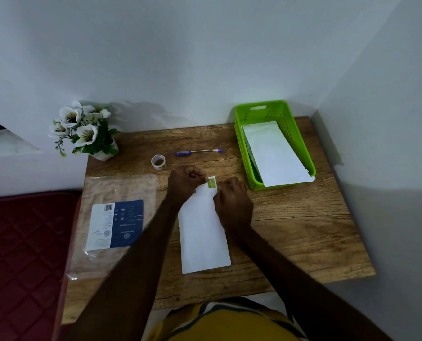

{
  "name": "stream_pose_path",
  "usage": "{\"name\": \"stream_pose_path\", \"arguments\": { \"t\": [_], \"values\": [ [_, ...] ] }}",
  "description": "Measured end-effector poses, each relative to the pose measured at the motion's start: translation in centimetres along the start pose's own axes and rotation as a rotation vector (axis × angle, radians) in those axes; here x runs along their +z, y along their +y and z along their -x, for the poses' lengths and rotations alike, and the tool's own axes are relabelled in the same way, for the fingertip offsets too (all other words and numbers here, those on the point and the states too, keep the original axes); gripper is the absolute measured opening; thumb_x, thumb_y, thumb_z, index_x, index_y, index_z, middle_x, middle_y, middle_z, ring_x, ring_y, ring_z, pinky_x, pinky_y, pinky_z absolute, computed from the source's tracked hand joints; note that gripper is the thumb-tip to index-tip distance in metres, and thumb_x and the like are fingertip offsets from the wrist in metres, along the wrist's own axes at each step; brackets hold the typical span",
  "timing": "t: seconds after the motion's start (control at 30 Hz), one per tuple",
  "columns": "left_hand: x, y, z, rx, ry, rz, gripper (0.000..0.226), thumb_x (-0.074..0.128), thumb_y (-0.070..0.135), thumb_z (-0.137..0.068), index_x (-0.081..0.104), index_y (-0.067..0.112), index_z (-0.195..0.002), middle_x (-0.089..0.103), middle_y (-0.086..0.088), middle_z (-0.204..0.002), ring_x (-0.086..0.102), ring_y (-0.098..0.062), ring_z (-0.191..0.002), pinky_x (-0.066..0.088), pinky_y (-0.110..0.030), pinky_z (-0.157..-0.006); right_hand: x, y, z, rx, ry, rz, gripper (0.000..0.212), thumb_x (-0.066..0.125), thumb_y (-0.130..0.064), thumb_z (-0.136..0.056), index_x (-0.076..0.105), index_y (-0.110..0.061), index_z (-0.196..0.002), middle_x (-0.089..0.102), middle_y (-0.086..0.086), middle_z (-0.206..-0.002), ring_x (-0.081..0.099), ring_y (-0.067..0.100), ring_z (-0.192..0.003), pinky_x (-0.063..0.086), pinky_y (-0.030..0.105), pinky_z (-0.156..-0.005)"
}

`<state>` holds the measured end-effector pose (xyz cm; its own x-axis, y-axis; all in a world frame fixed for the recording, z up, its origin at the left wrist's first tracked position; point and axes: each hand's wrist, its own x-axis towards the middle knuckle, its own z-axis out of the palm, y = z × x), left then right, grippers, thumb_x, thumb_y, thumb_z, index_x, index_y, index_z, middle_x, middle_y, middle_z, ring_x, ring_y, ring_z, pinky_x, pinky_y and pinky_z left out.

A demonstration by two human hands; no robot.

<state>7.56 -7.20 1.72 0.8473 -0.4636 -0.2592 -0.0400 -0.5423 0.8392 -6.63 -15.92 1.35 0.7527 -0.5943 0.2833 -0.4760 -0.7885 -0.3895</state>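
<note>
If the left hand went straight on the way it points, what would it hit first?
Most likely the blue pen, lying crosswise just beyond the left hand; the tape roll sits left of that line.

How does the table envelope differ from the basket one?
The table envelope lies flat; the basket envelope leans over the green basket's rim. The left hand pinches the table envelope's green stamp, the right hand grips its edge; the basket envelope is untouched. Both are white.
</note>
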Motion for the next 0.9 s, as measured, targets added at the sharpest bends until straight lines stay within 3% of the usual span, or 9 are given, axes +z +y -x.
{"name": "stream_pose_path", "arguments": {
  "t": [0.13,0.3,0.47,0.6,0.73,0.9],
  "values": [
    [-0.1,0.1,0.1,0.002,0.001,-0.004,0.019,0.084,0.014,-0.081,0.076,0.032,-0.080,0.073,0.015,-0.078,0.068,0.007,-0.069,0.046,-0.011,-0.054,0.6,0.7,-0.4,-0.175,-0.110,0.095,0.048,0.066,-0.034,-0.092,0.061,-0.013,-0.135,0.054,0.013,-0.147,0.054,0.036,-0.129,0.056,0.042,-0.084],
    [-0.2,0.2,0.1,0.028,0.004,-0.027,0.025,0.084,0.014,-0.081,0.073,0.036,-0.076,0.072,0.015,-0.076,0.068,0.003,-0.065,0.048,-0.018,-0.058,1.4,1.2,-0.3,-0.190,-0.309,0.178,0.063,0.033,-0.056,-0.101,0.042,-0.020,-0.153,0.023,0.010,-0.167,0.033,0.034,-0.147,0.037,0.050,-0.109],
    [-0.2,0.2,0.4,0.046,0.001,-0.036,0.016,0.081,0.015,-0.084,0.075,0.030,-0.082,0.071,0.016,-0.078,0.067,0.004,-0.067,0.046,-0.013,-0.056,1.6,1.8,0.6,-0.234,-0.366,0.202,0.064,0.026,-0.058,-0.102,0.032,-0.027,-0.158,0.018,0.012,-0.169,0.025,0.035,-0.152,0.030,0.053,-0.115],
    [-0.2,0.4,0.5,0.030,0.001,-0.036,0.014,0.081,0.014,-0.085,0.076,0.027,-0.084,0.072,0.015,-0.080,0.067,0.001,-0.069,0.045,-0.011,-0.056,1.0,2.6,1.0,-0.310,-0.376,0.135,0.057,0.030,-0.055,-0.104,0.041,-0.030,-0.154,0.024,0.012,-0.167,0.028,0.035,-0.151,0.034,0.055,-0.115],
    [-0.2,0.5,0.6,0.034,0.006,-0.028,0.018,0.082,0.014,-0.084,0.074,0.030,-0.081,0.071,0.016,-0.078,0.066,0.007,-0.066,0.044,-0.009,-0.051,0.6,2.1,0.4,-0.209,-0.335,0.076,0.062,0.036,-0.053,-0.103,0.037,-0.021,-0.156,0.026,0.009,-0.166,0.032,0.032,-0.149,0.032,0.049,-0.116],
    [-0.2,0.5,0.8,0.064,0.009,-0.044,0.019,0.081,0.013,-0.085,0.074,0.031,-0.083,0.070,0.018,-0.078,0.066,0.008,-0.068,0.044,-0.008,-0.052,1.2,1.4,0.7,-0.182,-0.407,0.149,0.069,0.029,-0.057,-0.103,0.031,-0.016,-0.158,0.018,0.008,-0.169,0.028,0.032,-0.151,0.031,0.051,-0.118]
  ]
}}
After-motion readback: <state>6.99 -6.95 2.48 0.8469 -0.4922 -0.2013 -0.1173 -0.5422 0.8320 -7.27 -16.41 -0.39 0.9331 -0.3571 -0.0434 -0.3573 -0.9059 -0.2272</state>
